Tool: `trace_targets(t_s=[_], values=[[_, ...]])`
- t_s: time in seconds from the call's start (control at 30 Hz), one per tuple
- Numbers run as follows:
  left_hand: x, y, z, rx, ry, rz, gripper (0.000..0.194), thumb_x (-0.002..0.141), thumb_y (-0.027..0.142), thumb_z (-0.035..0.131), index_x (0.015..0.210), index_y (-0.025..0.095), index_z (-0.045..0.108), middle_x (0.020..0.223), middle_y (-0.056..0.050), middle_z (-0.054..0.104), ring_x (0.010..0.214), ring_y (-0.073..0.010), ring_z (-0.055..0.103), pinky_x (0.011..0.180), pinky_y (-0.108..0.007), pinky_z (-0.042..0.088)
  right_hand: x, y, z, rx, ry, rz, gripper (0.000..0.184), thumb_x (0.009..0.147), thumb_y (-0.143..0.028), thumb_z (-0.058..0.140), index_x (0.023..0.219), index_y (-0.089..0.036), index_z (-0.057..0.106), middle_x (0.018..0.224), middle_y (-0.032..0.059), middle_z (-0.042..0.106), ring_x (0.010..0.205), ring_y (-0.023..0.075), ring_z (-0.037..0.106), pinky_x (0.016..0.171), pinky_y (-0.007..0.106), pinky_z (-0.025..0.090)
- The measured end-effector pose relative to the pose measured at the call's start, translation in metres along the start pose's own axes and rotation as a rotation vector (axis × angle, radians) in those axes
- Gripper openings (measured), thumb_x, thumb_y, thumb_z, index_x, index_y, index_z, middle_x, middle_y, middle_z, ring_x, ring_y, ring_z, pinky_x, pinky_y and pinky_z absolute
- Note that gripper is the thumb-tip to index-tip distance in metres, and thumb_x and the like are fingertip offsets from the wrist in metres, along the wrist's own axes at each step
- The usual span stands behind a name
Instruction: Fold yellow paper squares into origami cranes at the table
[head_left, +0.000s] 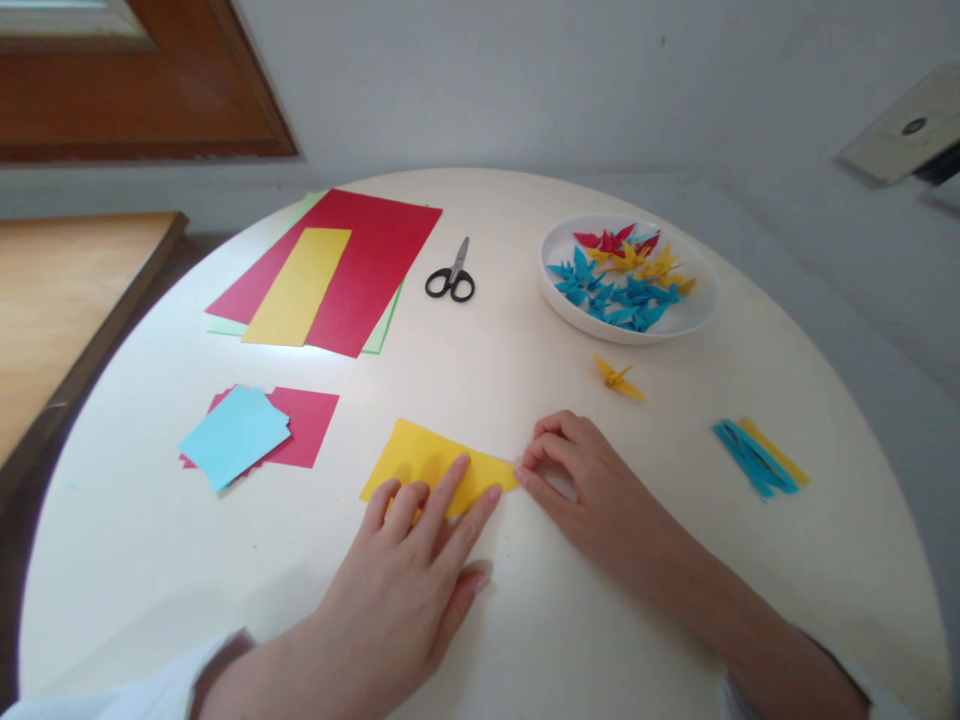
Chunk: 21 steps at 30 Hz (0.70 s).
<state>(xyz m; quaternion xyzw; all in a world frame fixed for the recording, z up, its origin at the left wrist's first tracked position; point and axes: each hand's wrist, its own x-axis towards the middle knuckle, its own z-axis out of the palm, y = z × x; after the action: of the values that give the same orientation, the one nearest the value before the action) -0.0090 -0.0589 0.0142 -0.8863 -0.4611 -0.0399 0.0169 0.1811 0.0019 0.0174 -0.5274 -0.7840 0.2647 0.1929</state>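
Observation:
A yellow sheet of paper (405, 455), folded so that it tapers to a point on its right side, lies on the table in front of me. My left hand (420, 560) rests over its near edge with the fingers stretched out and pressing it down. At the pointed right end, the thumb and forefinger of my right hand (574, 475) pinch the paper's tip. Just beyond my right hand sits a finished yellow paper crane (619, 379).
Black-handled scissors (451, 284) lie mid-table. A white dish (555, 292) holds several red, yellow and blue cranes. Red sheets (375, 250) with a yellow strip (296, 290) lie back left, blue and red paper pieces (236, 435) at left, thin paper strips (757, 460) at right.

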Motion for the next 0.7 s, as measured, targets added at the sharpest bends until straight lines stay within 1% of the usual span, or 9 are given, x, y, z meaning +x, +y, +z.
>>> trace_targets(t_s=[0.17,0.37,0.53,0.7], values=[[0.0015,-0.0005,0.0006,-0.002,0.005,-0.001,0.045,0.088,0.04,0.039,0.131,0.025,0.042,0.131,-0.008,0.05,0.093,-0.0238,0.048,0.085,-0.04,0.032,0.0003,-0.0034,0.0004,0.013,0.021,-0.023,0.013,0.078,-0.011,0.05,0.068,-0.019,0.051,0.079,0.0039,0.055,0.079,0.0176,0.053,0.074,0.034,0.046],[0.0016,-0.0009,0.0008,-0.004,-0.002,-0.007,0.046,0.089,0.041,0.037,0.132,0.026,0.041,0.132,-0.007,0.049,0.094,-0.0234,0.048,0.085,-0.04,0.033,-0.0003,-0.0026,0.0016,-0.021,0.022,-0.009,0.012,0.078,-0.012,0.051,0.068,-0.019,0.052,0.081,0.0044,0.055,0.08,0.0179,0.053,0.074,0.034,0.046],[0.0009,-0.0006,-0.0005,0.004,-0.023,-0.008,0.045,0.089,0.04,0.036,0.132,0.026,0.041,0.131,-0.007,0.05,0.093,-0.0227,0.048,0.085,-0.039,0.034,-0.001,-0.0032,0.0039,-0.107,0.034,-0.024,0.015,0.079,-0.011,0.047,0.067,-0.018,0.053,0.08,0.0053,0.055,0.078,0.0182,0.053,0.072,0.034,0.047],[0.0014,0.0,-0.0011,0.005,-0.035,0.0,0.046,0.088,0.039,0.038,0.132,0.025,0.041,0.131,-0.009,0.05,0.093,-0.0242,0.048,0.084,-0.041,0.034,-0.0019,-0.0045,0.0054,-0.213,0.022,-0.03,0.017,0.082,-0.012,0.043,0.069,-0.018,0.053,0.082,0.0069,0.055,0.077,0.0189,0.053,0.071,0.036,0.046]])
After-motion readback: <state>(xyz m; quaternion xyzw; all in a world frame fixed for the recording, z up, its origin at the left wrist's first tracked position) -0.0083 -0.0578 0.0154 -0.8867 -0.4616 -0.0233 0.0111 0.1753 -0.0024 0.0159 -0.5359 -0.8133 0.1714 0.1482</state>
